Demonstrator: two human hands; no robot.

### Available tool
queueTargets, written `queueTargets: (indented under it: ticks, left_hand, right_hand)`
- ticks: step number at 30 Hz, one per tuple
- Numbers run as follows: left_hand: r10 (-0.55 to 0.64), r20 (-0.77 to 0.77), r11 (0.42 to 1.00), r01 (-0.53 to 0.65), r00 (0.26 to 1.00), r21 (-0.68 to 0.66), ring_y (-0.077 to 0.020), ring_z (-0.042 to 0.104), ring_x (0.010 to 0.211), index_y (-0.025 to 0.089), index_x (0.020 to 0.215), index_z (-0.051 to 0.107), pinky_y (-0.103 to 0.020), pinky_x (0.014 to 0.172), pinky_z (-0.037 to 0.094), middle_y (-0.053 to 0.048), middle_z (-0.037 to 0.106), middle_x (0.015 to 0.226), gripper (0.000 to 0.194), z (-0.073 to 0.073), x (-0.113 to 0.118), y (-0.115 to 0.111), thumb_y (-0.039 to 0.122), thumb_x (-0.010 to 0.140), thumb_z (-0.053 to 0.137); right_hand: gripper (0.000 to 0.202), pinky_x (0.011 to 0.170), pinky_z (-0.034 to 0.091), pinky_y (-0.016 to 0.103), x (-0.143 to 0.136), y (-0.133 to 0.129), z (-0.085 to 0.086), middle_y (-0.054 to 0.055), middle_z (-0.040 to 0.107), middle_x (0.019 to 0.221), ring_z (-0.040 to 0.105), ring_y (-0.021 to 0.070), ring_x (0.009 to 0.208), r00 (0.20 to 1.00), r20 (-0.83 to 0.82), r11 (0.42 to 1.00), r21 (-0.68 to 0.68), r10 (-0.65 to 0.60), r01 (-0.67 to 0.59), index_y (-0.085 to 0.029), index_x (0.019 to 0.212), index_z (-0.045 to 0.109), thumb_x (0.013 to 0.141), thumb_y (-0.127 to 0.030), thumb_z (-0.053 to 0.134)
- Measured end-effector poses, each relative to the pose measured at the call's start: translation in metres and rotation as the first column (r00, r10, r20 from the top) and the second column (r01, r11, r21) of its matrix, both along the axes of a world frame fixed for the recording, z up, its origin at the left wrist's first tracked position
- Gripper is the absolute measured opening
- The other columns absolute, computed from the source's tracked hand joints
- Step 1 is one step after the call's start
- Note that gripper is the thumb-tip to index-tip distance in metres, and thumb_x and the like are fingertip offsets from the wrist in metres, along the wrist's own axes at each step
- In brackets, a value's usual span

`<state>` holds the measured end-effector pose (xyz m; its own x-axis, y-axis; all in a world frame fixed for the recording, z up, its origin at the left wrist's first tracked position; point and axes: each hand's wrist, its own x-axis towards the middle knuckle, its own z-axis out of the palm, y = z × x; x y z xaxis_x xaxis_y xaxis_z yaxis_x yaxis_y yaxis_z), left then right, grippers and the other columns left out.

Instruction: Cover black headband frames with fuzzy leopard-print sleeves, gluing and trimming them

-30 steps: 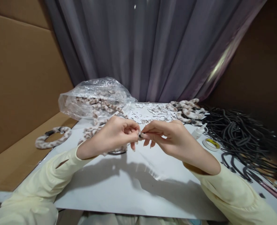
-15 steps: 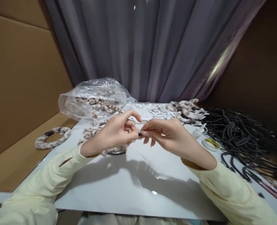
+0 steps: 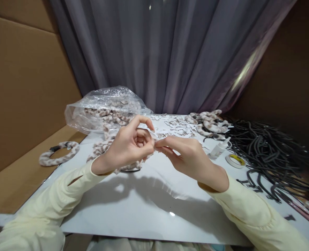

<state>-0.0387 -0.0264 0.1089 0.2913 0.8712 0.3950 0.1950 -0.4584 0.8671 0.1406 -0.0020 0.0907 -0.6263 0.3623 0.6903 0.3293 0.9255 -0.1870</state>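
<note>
Above the middle of the white table (image 3: pixel 154 216), my left hand (image 3: pixel 133 143) has its thumb pressed to curled fingers, with the index finger arched above. My right hand (image 3: pixel 188 153) pinches from the right, its fingertips meeting those of my left hand. Whatever lies between the fingertips is too small or hidden to make out. Behind and below my left hand lie brown and white fluffy pieces (image 3: pixel 99 148), partly covered by it.
A clear plastic bag (image 3: pixel 91 101) holds fluffy pieces at the back left. One fluffy ring (image 3: pixel 48 160) lies left. On the right are more fluffy rings (image 3: pixel 209 122), a white bottle (image 3: pixel 218 150), a tape roll (image 3: pixel 235 161) and black cords (image 3: pixel 264 150).
My right hand has turned and its fingers have closed up against my left fingertips. The small dark piece between them no longer shows. My left hand has risen slightly, and more of the bottle shows.
</note>
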Motion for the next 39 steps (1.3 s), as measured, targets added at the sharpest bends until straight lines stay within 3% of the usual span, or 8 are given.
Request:
queueTargets:
  ticks: [4, 7, 13, 17, 20, 22, 32, 39]
  left_hand:
    - [-0.010, -0.023, 1.000, 0.009, 1.000, -0.021, -0.0044, 0.052, 0.039, 0.021, 0.094, 0.038, -0.011, 0.037, 0.040, 0.008, 0.057, 0.058, 0.031, 0.002, -0.003, 0.001, 0.011, 0.072, 0.057]
    - [-0.037, -0.025, 0.998, 0.035, 0.999, -0.060, -0.0042, 0.051, 0.039, 0.021, 0.094, 0.038, -0.010, 0.036, 0.038, 0.008, 0.057, 0.059, 0.028, 0.002, -0.004, 0.004, 0.011, 0.074, 0.056]
    - [-0.119, -0.085, 0.975, 0.100, 0.989, -0.197, -0.0075, 0.054, 0.044, 0.020, 0.094, 0.038, -0.014, 0.038, 0.039, 0.006, 0.058, 0.060, 0.018, 0.005, -0.005, 0.009, 0.023, 0.083, 0.052]
    - [-0.029, -0.353, 0.988, 0.079, 0.935, 0.130, -0.0108, 0.057, 0.058, 0.018, 0.091, 0.046, -0.019, 0.049, 0.043, 0.001, 0.058, 0.068, 0.015, 0.006, -0.011, 0.011, 0.028, 0.083, 0.054]
    - [0.057, -0.575, 0.862, 0.251, 0.816, 0.441, -0.0152, 0.056, 0.079, 0.017, 0.091, 0.052, -0.025, 0.068, 0.045, -0.006, 0.058, 0.087, 0.009, 0.003, -0.016, 0.016, 0.023, 0.087, 0.050]
    - [0.070, -0.625, 0.801, 0.330, 0.778, 0.500, -0.0167, 0.054, 0.086, 0.016, 0.095, 0.051, -0.027, 0.074, 0.044, -0.008, 0.055, 0.094, 0.011, -0.002, -0.017, 0.021, 0.021, 0.090, 0.043]
    - [0.084, -0.542, 0.724, 0.323, 0.836, 0.610, -0.0136, 0.049, 0.077, 0.016, 0.082, 0.045, -0.023, 0.069, 0.042, -0.004, 0.049, 0.081, 0.008, -0.015, -0.012, 0.030, 0.014, 0.090, 0.044]
    - [0.120, -0.449, 0.649, 0.272, 0.885, 0.710, -0.0144, 0.048, 0.078, 0.018, 0.082, 0.042, -0.025, 0.068, 0.044, -0.004, 0.049, 0.080, 0.009, -0.021, -0.007, 0.026, 0.011, 0.088, 0.045]
  right_hand:
    - [0.012, 0.071, 0.049, 0.026, -0.001, 0.003, 0.005, 0.009, 0.064, 0.099, 0.062, 0.0153, 0.086, 0.991, -0.118, 0.990, -0.114, 0.067, -0.081, -0.018, 0.080, 0.055, 0.086, -0.011, 0.048]
    - [0.009, 0.066, 0.052, 0.027, -0.001, 0.002, 0.005, 0.008, 0.066, 0.102, 0.064, 0.0143, 0.078, 0.981, -0.185, 0.955, -0.277, 0.054, -0.105, -0.019, 0.081, 0.051, 0.087, -0.013, 0.049]
    - [0.016, 0.049, 0.055, 0.024, -0.003, 0.006, 0.001, 0.003, 0.064, 0.076, 0.067, 0.0153, 0.069, 0.936, -0.351, 0.700, -0.660, 0.034, -0.273, -0.019, 0.080, 0.042, 0.089, -0.030, 0.050]
    - [0.028, 0.052, 0.059, 0.028, -0.002, 0.014, 0.004, 0.000, 0.061, 0.068, 0.068, 0.0186, 0.071, 0.903, -0.430, 0.547, -0.761, -0.023, -0.348, -0.018, 0.074, 0.042, 0.080, -0.037, 0.062]
    - [0.029, 0.053, 0.059, 0.028, -0.001, 0.017, 0.006, -0.001, 0.061, 0.066, 0.067, 0.0151, 0.062, 0.900, -0.434, 0.501, -0.789, -0.046, -0.355, -0.017, 0.073, 0.044, 0.077, -0.035, 0.066]
    - [0.028, 0.054, 0.058, 0.027, 0.000, 0.017, 0.007, -0.001, 0.062, 0.067, 0.066, 0.0135, 0.060, 0.900, -0.432, 0.487, -0.800, -0.060, -0.351, -0.017, 0.073, 0.044, 0.077, -0.034, 0.066]
    - [0.024, 0.059, 0.058, 0.027, -0.001, 0.015, 0.008, 0.000, 0.062, 0.065, 0.066, 0.0134, 0.063, 0.921, -0.389, 0.430, -0.834, -0.012, -0.346, -0.016, 0.073, 0.047, 0.078, -0.031, 0.065]
    - [0.021, 0.049, 0.053, 0.024, -0.004, 0.002, 0.002, -0.001, 0.059, 0.069, 0.064, 0.0125, 0.054, 0.941, -0.337, 0.646, -0.711, 0.032, -0.277, -0.017, 0.077, 0.046, 0.085, -0.033, 0.056]
